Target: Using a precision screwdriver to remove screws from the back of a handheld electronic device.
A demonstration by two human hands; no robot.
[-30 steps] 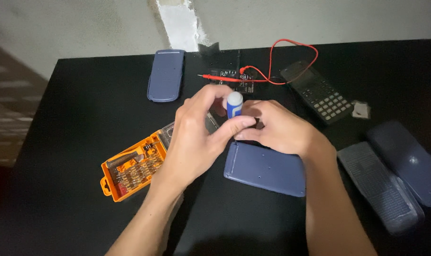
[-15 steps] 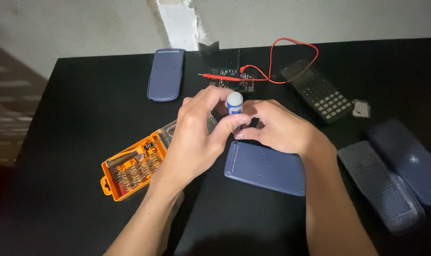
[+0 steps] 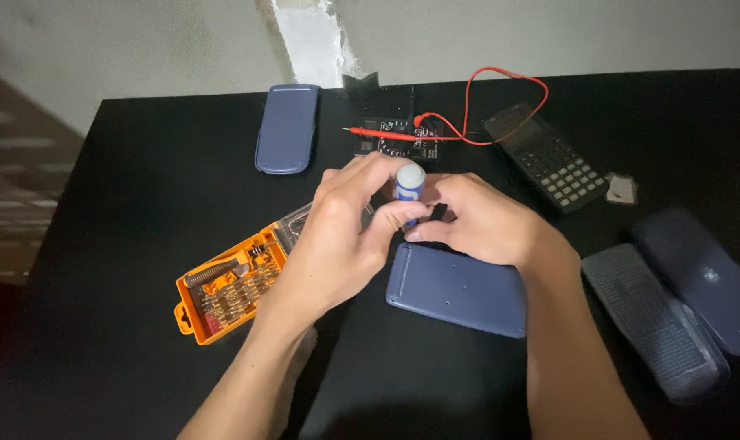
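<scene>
Both hands stay put: left hand (image 3: 337,236) and right hand (image 3: 484,224) fingers still grip the small blue-and-white screwdriver (image 3: 409,189) above the dark-blue plastic calculator back (image 3: 459,289).

Both forearms reach in from the bottom edge and converge at the middle. The left hand (image 3: 337,236) is curled, back upward, fingers bent and pinched together at the tips, thumb pressed in beside them. The right hand (image 3: 480,224) sits against it, knuckles raised, fingertips tucked inward and meeting those of the left, wrist angled down.
</scene>
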